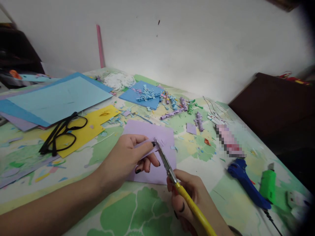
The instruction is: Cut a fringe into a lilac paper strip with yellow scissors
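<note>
Between the thumb and fingers of my left hand (134, 157) is a small piece of purple paper (144, 143). My right hand (188, 193) grips scissors (169, 168) with yellow handles, their metal blades pointing up and away from me. The blade tips are at the edge of the small piece, close to my left thumb. Under both lies a larger sheet of purple paper (167, 131) on the table, with small cut bits on it. My left palm hides part of the held piece.
Black glasses (70, 134) rest on yellow paper (86, 144) at left, near large blue sheets (64, 95). Rolled paper pieces (199, 122) and scraps lie at the back. A blue glue gun (248, 183) and a green cutter (268, 183) are at right. A wall stands behind.
</note>
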The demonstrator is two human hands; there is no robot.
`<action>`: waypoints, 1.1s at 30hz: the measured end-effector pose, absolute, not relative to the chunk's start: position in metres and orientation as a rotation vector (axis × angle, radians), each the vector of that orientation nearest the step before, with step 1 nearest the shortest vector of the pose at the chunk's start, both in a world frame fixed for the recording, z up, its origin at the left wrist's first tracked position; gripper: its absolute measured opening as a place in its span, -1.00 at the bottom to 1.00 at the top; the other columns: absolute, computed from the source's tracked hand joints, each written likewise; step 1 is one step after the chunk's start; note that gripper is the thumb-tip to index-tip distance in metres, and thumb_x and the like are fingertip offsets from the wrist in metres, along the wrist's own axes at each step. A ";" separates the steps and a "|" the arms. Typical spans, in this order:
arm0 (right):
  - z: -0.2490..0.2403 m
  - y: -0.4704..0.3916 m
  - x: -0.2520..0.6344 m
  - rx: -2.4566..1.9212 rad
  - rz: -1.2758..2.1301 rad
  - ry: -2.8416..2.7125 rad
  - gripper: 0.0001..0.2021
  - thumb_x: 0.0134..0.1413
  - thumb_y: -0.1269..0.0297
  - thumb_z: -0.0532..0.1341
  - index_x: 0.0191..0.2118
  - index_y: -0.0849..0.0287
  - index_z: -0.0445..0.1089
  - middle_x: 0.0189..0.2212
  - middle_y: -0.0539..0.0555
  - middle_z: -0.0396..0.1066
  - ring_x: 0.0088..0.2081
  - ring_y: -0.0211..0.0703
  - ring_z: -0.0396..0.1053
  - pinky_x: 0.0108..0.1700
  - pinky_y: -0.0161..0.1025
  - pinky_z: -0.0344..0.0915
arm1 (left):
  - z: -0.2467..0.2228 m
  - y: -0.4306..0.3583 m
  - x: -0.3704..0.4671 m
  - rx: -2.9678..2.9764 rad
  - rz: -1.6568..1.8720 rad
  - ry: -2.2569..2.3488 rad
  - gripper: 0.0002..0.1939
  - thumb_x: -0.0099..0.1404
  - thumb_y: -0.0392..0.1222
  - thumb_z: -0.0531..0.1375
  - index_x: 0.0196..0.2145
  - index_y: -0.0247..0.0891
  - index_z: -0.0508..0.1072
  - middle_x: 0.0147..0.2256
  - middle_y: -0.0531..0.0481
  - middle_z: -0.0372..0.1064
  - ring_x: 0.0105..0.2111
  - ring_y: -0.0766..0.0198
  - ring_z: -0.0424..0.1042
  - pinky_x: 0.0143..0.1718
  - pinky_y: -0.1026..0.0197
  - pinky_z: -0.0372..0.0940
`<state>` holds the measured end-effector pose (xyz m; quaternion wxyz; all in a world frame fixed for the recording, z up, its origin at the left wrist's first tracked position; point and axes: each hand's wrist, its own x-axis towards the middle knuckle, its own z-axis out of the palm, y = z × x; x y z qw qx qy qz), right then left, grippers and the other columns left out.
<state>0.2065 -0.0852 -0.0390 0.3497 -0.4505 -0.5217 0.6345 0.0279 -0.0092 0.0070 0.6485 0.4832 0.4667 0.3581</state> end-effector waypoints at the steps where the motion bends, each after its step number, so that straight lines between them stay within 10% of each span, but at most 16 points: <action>1: -0.038 -0.086 0.206 -1.156 1.653 -1.357 -0.40 -0.18 -0.37 0.25 -0.41 0.14 0.16 -0.76 -0.24 0.05 -0.82 -0.48 -0.01 -0.81 -0.50 -0.05 | 0.007 -0.009 0.028 1.100 0.813 1.062 -0.68 0.22 -0.24 0.17 -0.66 -0.35 0.45 -0.70 0.05 0.39 -0.75 0.51 0.20 -0.73 0.45 -0.01; 33: -0.034 -0.087 0.204 -1.273 1.536 -1.407 -0.49 -0.18 -0.15 0.39 -0.50 0.12 0.14 -0.70 -0.19 -0.02 -0.71 -0.44 -0.08 -0.76 -0.48 -0.12 | 0.013 -0.015 0.029 1.116 0.815 1.064 -0.68 0.20 -0.19 0.17 -0.67 -0.33 0.42 -0.69 0.05 0.37 -0.73 0.49 0.18 -0.69 0.40 -0.03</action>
